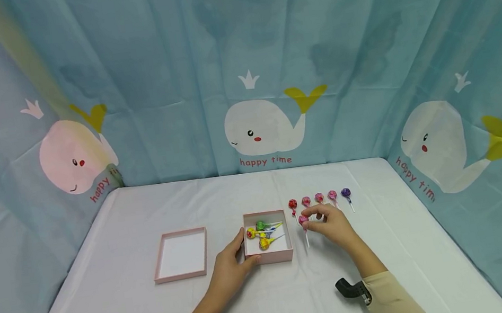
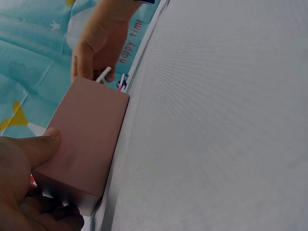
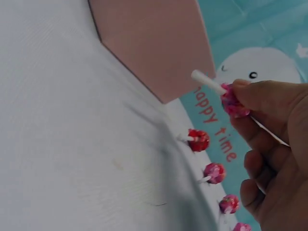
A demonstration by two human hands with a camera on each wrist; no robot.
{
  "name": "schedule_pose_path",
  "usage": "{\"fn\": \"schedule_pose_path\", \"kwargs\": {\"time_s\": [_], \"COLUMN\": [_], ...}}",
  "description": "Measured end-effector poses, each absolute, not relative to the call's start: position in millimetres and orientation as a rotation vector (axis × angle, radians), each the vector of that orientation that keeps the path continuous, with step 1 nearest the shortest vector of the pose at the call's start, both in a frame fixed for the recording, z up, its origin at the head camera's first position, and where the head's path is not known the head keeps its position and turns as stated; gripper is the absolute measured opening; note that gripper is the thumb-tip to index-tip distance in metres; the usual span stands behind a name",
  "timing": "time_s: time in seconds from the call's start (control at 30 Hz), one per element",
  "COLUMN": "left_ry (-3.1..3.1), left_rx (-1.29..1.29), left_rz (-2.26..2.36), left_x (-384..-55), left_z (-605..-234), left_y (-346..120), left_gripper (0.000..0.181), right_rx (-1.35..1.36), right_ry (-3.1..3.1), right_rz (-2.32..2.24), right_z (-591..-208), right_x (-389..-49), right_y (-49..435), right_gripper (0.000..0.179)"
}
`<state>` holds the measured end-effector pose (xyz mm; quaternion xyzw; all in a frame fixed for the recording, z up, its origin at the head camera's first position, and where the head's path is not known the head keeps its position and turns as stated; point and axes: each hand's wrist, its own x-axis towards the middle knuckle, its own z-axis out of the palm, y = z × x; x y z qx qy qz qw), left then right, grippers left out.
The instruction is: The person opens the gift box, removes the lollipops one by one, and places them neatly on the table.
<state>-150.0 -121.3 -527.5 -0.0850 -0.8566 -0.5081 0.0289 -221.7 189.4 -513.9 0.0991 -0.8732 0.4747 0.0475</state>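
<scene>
My left hand [image 1: 231, 269] grips the near left corner of an open pink box [image 1: 270, 258], thumb on the front wall and fingers along the left side. Several wrapped lollipops lie in the box, among them a green lollipop [image 1: 260, 225] and a yellow lollipop [image 1: 264, 243]. Just right of the box, my right hand [image 1: 333, 226] pinches a pink lollipop [image 3: 233, 102] by its wrapped head between thumb and index finger. Its white stick [image 3: 207, 82] points toward the box wall in the right wrist view; the other fingers are curled in.
Behind my right hand, a row of lollipops lies on the white cloth: a red lollipop [image 1: 292, 204] at the left, pink ones, and a purple lollipop [image 1: 345, 193] at the right end. A pink box lid [image 1: 183, 276] lies left of the box. A blue whale-print curtain [image 1: 171, 135] surrounds the table.
</scene>
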Motion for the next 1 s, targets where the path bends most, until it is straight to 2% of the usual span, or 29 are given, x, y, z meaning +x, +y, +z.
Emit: {"fn": "schedule_pose_path", "kwargs": {"time_s": [0.47,1.0], "left_ry": [-2.656,-2.663], "left_rx": [-0.252,-0.258], "left_rz": [-1.580,-1.544], "left_x": [-148.6,-148.5], "left_z": [-525.5,-525.7], "left_y": [-122.3,-121.9], "left_gripper": [0.088,0.088], "right_rx": [0.178,0.211], "right_ry": [-2.777,-2.793], "right_rz": [1.458,1.421], "right_z": [-535.6,-539.9], "right_x": [-221.9,-220.8], "right_y": [181.5,179.1], "right_gripper": [0.024,0.023]}}
